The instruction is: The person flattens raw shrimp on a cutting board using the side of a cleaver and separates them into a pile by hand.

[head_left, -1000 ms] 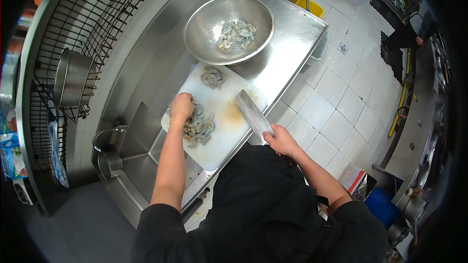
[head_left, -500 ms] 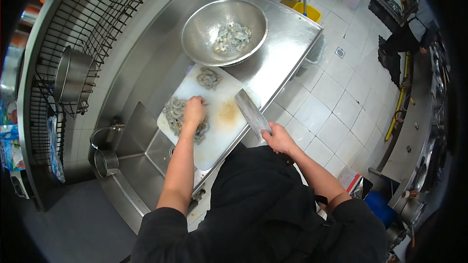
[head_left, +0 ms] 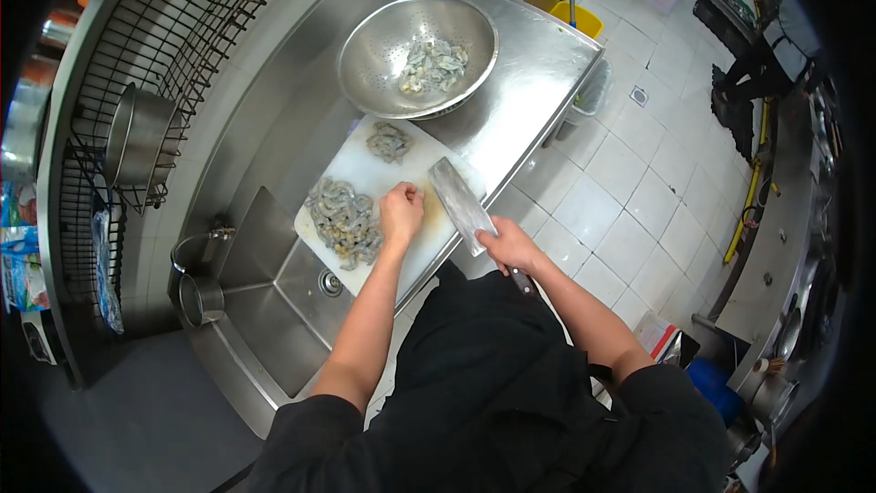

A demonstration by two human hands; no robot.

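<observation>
A white cutting board point(head_left: 365, 167) lies across the sink's edge. On its left side is a large pile of raw grey shrimp point(head_left: 345, 219), and near its far end sits a smaller heap of shrimp point(head_left: 390, 142). My left hand point(head_left: 401, 213) is over the middle of the board, its fingers pinched; whatever is between them is too small to make out. In my right hand point(head_left: 509, 245) is a cleaver point(head_left: 461, 205), gripped by its dark handle, with the broad blade over the board's right edge. Beyond the board stands a perforated steel colander point(head_left: 365, 64) holding more shrimp point(head_left: 434, 67).
The steel counter point(head_left: 538, 55) ends at a right edge above the tiled floor. To the left are a sink basin point(head_left: 265, 319) and a wire rack point(head_left: 137, 46) with a metal pot point(head_left: 141, 135). A yellow mop bucket point(head_left: 589, 22) and another person point(head_left: 776, 64) are farther off.
My left hand has moved right, from the large shrimp pile to the middle of the board. The cleaver has shifted slightly left, and its handle shows more.
</observation>
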